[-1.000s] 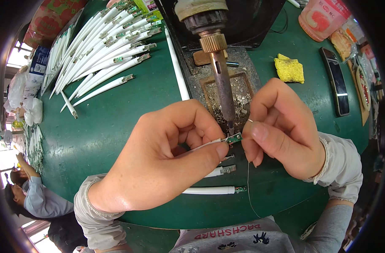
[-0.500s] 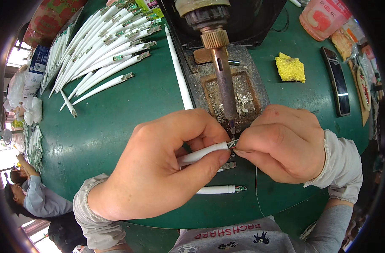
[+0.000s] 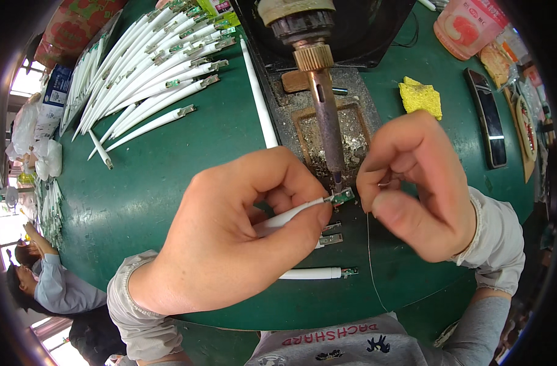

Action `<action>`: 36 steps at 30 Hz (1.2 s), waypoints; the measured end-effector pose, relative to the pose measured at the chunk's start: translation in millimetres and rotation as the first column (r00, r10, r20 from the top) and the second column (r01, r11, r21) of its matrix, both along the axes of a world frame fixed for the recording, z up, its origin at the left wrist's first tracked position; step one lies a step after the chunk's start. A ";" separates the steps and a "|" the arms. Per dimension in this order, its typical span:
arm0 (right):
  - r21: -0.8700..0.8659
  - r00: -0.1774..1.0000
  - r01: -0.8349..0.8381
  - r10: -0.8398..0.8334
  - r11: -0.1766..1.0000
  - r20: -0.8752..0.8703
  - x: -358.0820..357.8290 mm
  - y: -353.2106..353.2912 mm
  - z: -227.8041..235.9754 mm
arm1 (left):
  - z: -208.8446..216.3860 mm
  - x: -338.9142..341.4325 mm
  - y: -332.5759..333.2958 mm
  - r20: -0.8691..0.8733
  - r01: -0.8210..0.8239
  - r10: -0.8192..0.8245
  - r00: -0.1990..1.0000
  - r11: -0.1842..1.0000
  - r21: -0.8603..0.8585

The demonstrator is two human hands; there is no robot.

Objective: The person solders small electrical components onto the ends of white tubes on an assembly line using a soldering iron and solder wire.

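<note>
My left hand (image 3: 229, 241) pinches a white stylus-shaped pen (image 3: 283, 222) between thumb and forefinger. From the pen's end sticks out a small green circuit board (image 3: 342, 196), right under the tip of a soldering iron (image 3: 327, 116) that points downward; whether they touch I cannot tell. To the right of the board, the curled fingers of my right hand (image 3: 423, 189) hold a thin solder wire (image 3: 371, 262), whose length trails down toward the table's near edge. Below my left hand lies another white pen (image 3: 312, 274); board ends of others (image 3: 331, 239) show beside my thumb, their bodies hidden.
A pile of white pens (image 3: 150, 67) lies at the far left. The iron's stand has a tray of solder scraps (image 3: 300, 125). A yellow sponge (image 3: 420, 99), a phone (image 3: 487, 119) and a pink cup (image 3: 467, 27) are at the right. People sit at the far left (image 3: 61, 287).
My right hand has drawn back to the right and turned, away from the pen's end. The circuit board now shows at the iron's tip; the left hand has barely moved.
</note>
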State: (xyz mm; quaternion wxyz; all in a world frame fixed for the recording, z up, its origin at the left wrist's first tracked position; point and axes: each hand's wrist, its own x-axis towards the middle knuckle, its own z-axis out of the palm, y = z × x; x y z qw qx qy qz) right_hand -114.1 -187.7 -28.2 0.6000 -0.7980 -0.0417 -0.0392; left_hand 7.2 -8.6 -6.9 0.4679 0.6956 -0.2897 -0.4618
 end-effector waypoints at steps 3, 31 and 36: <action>-0.009 0.999 0.046 -0.046 0.999 -0.012 -0.2 0.5 -3.8 | 0.1 0.8 -1.2 0.018 -0.038 0.039 0.999 0.998 -0.048; -0.394 0.917 0.250 -0.086 0.885 0.389 5.3 16.6 -8.2 | -4.1 -4.6 -0.3 0.243 0.085 -0.073 0.967 0.996 -0.039; -0.162 0.994 0.005 0.013 0.987 0.109 -0.4 4.5 3.1 | -2.3 -0.2 -0.8 0.059 -0.002 0.004 0.998 0.999 -0.037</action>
